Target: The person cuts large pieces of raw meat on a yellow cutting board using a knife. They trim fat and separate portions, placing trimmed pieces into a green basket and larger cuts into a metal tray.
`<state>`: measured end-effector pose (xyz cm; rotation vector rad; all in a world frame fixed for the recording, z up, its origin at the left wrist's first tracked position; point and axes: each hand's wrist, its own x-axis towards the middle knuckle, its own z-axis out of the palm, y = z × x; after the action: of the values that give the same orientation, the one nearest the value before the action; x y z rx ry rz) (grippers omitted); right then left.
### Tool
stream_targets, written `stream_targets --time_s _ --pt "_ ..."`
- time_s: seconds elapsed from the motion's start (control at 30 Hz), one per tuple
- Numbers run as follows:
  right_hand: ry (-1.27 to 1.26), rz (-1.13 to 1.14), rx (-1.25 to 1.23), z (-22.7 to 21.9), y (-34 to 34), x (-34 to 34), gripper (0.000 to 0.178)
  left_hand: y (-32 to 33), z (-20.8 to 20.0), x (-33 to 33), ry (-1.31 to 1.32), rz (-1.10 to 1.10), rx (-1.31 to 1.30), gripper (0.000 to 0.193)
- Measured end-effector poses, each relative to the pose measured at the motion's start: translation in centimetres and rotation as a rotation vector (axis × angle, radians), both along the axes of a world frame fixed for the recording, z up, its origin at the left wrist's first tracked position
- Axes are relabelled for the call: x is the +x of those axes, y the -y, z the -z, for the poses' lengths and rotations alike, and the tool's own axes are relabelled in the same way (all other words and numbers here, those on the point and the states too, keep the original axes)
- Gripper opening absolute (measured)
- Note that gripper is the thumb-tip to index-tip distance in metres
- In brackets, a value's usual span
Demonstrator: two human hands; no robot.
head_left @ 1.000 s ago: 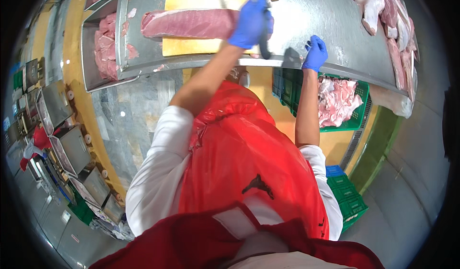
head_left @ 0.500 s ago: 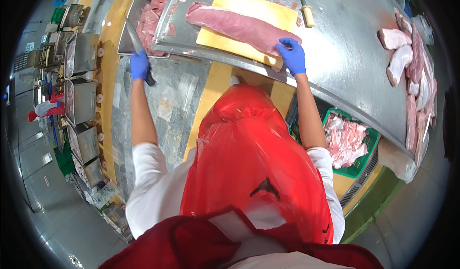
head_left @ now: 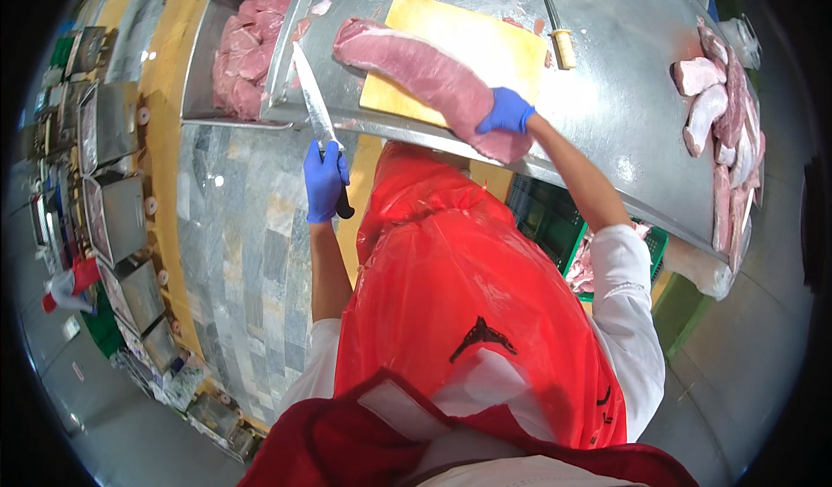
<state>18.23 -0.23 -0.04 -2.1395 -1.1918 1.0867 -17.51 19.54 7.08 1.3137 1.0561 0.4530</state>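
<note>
Left hand (head_left: 325, 182): fingers closed around the handle of the knife (head_left: 314, 97); the blade points away from the body. Right hand (head_left: 509, 112): fingers against the right end of the loin (head_left: 416, 73); how far they close around it cannot be determined. The loin lies diagonally across the yellow board (head_left: 468, 32); its left end extends past the board, and its right end overlaps the front edge of the metal surface (head_left: 607, 114). A steel (head_left: 563, 49) with a pale handle lies right of the board. Left: tray (head_left: 198, 75) containing meat pieces (head_left: 247, 54). Far right: meat cuts (head_left: 735, 110) in a pile. Below the surface: green crate (head_left: 659, 249).
</note>
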Motion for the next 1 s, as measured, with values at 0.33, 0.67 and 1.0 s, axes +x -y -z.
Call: stream_targets --time_s 0.33,0.67,1.0 --pt "0.447 -0.282 -0.450 -10.8 -4.2 0.6 0.041 -13.8 1.0 5.1 0.011 0.156 -0.096 0.016" --pt "0.845 0.278 -0.133 -3.0 -3.9 3.5 0.025 -18.8 -1.2 9.8 -0.178 0.451 0.175 0.019" --pt "0.775 0.250 0.127 -3.1 0.1 3.5 0.047 -8.1 0.7 12.2 -0.140 0.616 0.229 0.041"
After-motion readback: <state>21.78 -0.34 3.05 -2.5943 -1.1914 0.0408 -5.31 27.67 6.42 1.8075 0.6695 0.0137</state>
